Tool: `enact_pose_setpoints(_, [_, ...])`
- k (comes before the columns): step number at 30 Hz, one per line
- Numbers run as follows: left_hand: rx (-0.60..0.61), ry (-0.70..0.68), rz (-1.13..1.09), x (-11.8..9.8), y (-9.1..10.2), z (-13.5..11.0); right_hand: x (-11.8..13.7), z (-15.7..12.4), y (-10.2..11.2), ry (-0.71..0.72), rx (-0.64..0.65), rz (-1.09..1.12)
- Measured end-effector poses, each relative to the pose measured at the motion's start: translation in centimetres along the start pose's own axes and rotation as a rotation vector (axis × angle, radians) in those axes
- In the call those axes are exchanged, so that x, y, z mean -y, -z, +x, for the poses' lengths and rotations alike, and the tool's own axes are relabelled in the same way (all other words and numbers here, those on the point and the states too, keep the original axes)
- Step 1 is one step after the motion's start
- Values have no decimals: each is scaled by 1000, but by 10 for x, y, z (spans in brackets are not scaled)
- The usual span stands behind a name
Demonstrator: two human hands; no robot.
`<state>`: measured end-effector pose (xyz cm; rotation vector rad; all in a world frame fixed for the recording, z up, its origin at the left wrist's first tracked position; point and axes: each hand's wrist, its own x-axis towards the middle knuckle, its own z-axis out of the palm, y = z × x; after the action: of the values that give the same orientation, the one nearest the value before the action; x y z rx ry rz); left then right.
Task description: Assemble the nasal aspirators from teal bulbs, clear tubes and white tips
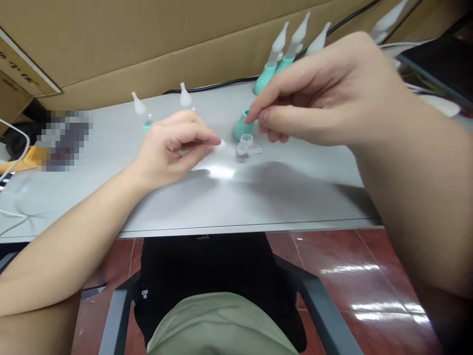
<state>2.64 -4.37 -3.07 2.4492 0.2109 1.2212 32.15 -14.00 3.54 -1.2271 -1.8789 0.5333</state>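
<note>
My left hand (pixel 177 145) is closed in a pinch over the table, with a small white piece (pixel 221 145) at the tips of its thumb and index finger. Just right of it, a clear plastic connector (pixel 244 144) lies on the table beside a tiny pale ring (pixel 259 151). Behind these stands a teal rubber bulb (pixel 241 130) with its mouth uncovered. My right hand (pixel 325 98) hovers above and right of the bulb, index finger and thumb drawn together. Whatever might be between them cannot be made out.
Several teal bulbs with white nozzles (pixel 280 39) stand at the back right. Two more white nozzles (pixel 185 96) rise behind my left hand. A cardboard wall (pixel 140 39) and a black cable (pixel 218 86) border the grey table (pixel 177 209). Yellow-handled tool (pixel 27 159) at left.
</note>
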Motion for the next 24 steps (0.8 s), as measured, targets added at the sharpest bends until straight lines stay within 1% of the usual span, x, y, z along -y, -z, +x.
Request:
enact_pose_setpoints(1, [13, -41, 18, 2, 1, 0, -1, 0, 6, -1, -4, -85])
enact_pose_setpoints(2, [29, -72, 26, 4, 2, -1, -2, 1, 12, -4, 25, -166])
enact_pose_setpoints(5, [120, -104, 45, 5, 5, -2, -5, 8, 25, -70, 192, -395])
enact_pose_setpoints(7, [221, -81, 47, 3, 6, -2, -6, 13, 30, -141, 298, -493])
enact_pose_setpoints(10, [385, 8, 37, -1, 7, -2, -12, 18, 32, -258, 400, -608])
enact_pose_setpoints(12, [429, 57, 33, -3, 6, -1, -20, 19, 30, -311, 444, -681])
enact_pose_setpoints(15, [408, 60, 12, 0, 4, -2, -31, 19, 24, -322, 482, -720])
enact_pose_setpoints(21, [385, 103, 1, 8, 1, -4, -44, 18, 17, -231, 461, -675])
enact_pose_setpoints(24, [348, 96, -9, 10, 0, -2, -51, 18, 15, -206, 471, -623])
